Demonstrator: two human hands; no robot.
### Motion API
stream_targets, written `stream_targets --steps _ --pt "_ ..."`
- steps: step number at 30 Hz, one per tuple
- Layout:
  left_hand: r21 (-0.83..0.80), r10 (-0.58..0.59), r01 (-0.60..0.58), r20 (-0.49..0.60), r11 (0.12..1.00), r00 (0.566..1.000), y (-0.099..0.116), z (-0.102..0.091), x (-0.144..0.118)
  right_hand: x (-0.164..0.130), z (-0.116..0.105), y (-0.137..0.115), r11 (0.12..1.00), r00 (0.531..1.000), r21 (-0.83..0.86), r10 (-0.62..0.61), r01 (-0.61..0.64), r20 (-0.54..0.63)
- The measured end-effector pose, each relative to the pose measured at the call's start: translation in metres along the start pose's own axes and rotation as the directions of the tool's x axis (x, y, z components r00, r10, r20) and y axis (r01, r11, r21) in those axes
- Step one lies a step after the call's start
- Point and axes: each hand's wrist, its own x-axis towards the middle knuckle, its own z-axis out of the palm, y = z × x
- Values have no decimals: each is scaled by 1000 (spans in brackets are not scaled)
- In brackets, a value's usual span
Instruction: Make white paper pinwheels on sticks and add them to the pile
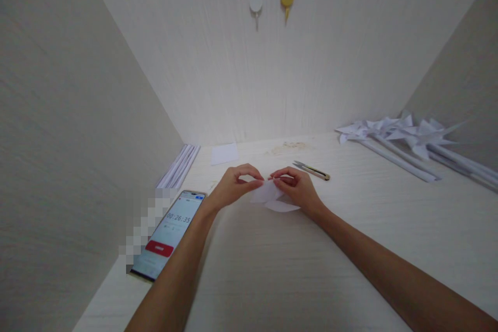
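Both hands meet over the middle of the pale wooden desk (272,270). The left hand (233,187) is curled, thumb and forefinger pinched on the left edge of a small white paper piece (272,198); the right hand (298,189) pinches the piece's upper right edge in the same way, fingers bent down over it. The paper piece lies low between the two hands, its lower flap resting on or just above the desk; folds or cut flaps show, but the exact shape is too small to tell. Judged state of work: the piece looks partly shaped, not yet mounted on any stick. At the far right of the desk lies a heap of finished paper pinwheels (404,132) on white rolled sticks, well apart from the hands, so several units appear done. Just beyond the right hand lies a utility knife (313,169), untouched. Further back, near the rear wall, lies a blank white sheet (224,153), and in the left corner a bundle of white rolled sticks (179,166) lies along the side wall; both look like stock left to use. A phone (171,231) lies at the left beside the left forearm, screen showing a running timer. Two hooks (272,0), one white and one yellow, sit on the rear wall.
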Motion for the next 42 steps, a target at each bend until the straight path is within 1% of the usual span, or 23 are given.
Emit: stream_targets --steps 2,3,5,7,9,12,14,16,20,23,25,27,30,32,34,39,42 --pt "170 42 -65 136 983 990 9 -5 -11 0 0 0 1000 1000 7 7 -7 -1" --pt "265 53 -98 173 959 984 12 -6 -15 0 1 -1 1000 1000 4 7 -7 -3" --pt "392 42 -125 214 911 976 14 -4 -20 0 1 -1 1000 1000 -7 -3 3 -8" --pt "430 28 -123 221 895 975 14 1 -20 0 1 0 999 1000 -22 -24 24 -8" --pt "379 12 -80 178 922 984 12 7 -16 0 0 0 998 999 -40 -46 46 -6" --pt "186 -19 6 69 983 997 10 12 -9 0 0 2 995 997 -66 -77 77 9" --pt "48 -49 48 15 998 999 9 14 -6 0 0 3 993 995 -69 -98 99 24" --pt "-15 -94 94 -19 995 995 7 16 -6 -1 0 3 991 992 -58 -118 120 40" --pt "30 -209 210 -55 977 976 0 20 -8 -3 1 1 990 987 -40 -130 134 93" --pt "6 -261 262 -87 965 961 -4 25 -11 -4 1 0 989 985 -47 -138 144 107" --pt "-15 -281 281 -114 960 953 -6 28 -13 -4 1 1 988 984 -48 -141 147 107" --pt "-9 -301 302 -112 953 947 -5 30 -16 -4 1 1 989 984 -35 -140 144 111" --pt "51 -314 321 -107 946 943 -2 32 -18 -4 1 1 990 984 -21 -135 139 118" --pt "97 -314 326 -123 940 941 1 33 -19 -5 1 0 991 985 -18 -129 132 118" --pt "108 -316 332 -140 937 938 3 34 -18 -6 1 -1 991 985 -13 -127 130 118" --pt "-86 -358 348 -182 933 916 2 39 -13 -6 0 -2 990 981 -6 -142 144 129" --pt "-96 -363 350 -199 932 910 2 39 -10 -6 0 -2 988 980 -6 -151 153 132"
